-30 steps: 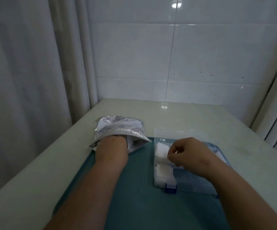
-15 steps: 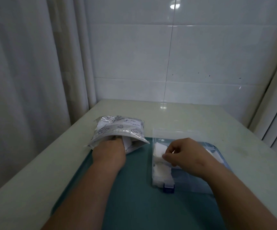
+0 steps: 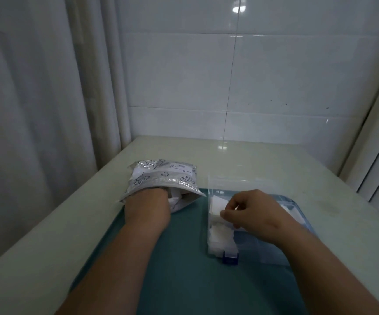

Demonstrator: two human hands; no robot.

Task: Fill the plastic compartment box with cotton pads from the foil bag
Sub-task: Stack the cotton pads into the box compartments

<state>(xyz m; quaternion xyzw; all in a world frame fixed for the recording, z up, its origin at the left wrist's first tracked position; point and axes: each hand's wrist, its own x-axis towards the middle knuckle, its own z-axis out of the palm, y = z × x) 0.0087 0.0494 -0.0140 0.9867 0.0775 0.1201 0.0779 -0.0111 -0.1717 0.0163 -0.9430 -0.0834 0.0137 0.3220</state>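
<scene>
Nearest me: teal mat (image 3: pixel 184 276) w/ both forearms running out over it. Then the blue latch (image 3: pixel 230 260) on the near edge of the compartment box (image 3: pixel 274 255), which is open.

Cotton pads (image 3: pixel 221 235) are already stacked in the box's left column, w/ more white at its far right, behind the wrist. The near-middle cells show no white, though the arm covers some of them. I'd call the job partway: one column in, plenty of box left.

R hand (image 3: pixel 254 212) is over the box's far-left cell, thumb & fingertips closed on a single pad (image 3: pixel 216 204), tucking it in w/ the others. Vs a sec ago there's hardly any change, same cell & same pinch. So this pad is prob. still being seated, not yet let go.

L hand (image 3: pixel 147 209), left of the box, is still buried past the knuckles in the foil bag (image 3: pixel 163 178). Its fingers are hidden inside, so can't tell if they've got anything. It hasn't come out in the last sec, so my guess is it's fishing for the next pad. White pad edges poke from the bag's mouth on the side facing the box.

The bag lies just left of the box & a bit further back, partly on the mat, partly on the pale table (image 3: pixel 263 164). Beyond the box the table runs to the tiled wall (image 3: pixel 274 76), w/ a curtain (image 3: pixel 36 110) far left.
</scene>
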